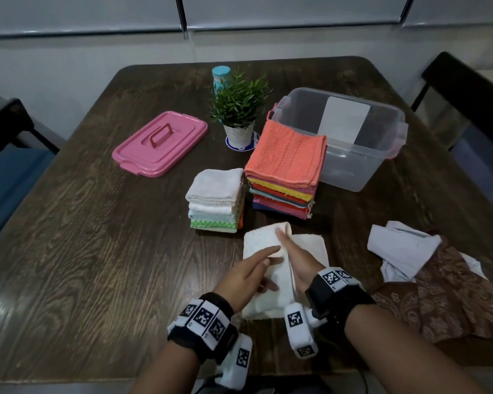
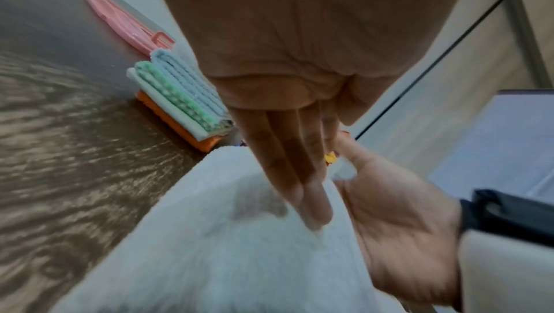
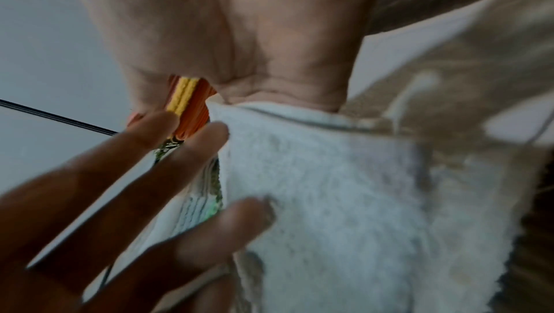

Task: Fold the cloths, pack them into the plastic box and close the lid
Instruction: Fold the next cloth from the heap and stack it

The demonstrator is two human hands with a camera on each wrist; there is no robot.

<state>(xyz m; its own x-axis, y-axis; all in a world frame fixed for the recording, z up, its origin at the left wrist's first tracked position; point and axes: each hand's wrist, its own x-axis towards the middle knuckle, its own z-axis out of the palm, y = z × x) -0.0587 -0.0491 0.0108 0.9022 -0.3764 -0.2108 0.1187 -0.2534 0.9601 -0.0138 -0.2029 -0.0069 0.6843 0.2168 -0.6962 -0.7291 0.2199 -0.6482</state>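
Both my hands lie on the white towel (image 1: 264, 248) at the near edge of the table (image 1: 97, 223). My left hand (image 1: 248, 275) rests flat on it, fingers straight and released. My right hand (image 1: 292, 255) stands on edge along the raised fold, fingers straight, gripping nothing. Soft, light and limp, this towel will sag unless I take it by two corners or slide a palm under the fold. Farther off sit a pale folded stack (image 1: 215, 203) and a taller bright stack (image 1: 285, 169), touching the open plastic box (image 1: 353, 166) at far right. Its pink lid (image 1: 160, 142) lies far left. More unfolded cloths (image 1: 402, 251) wait at my right.
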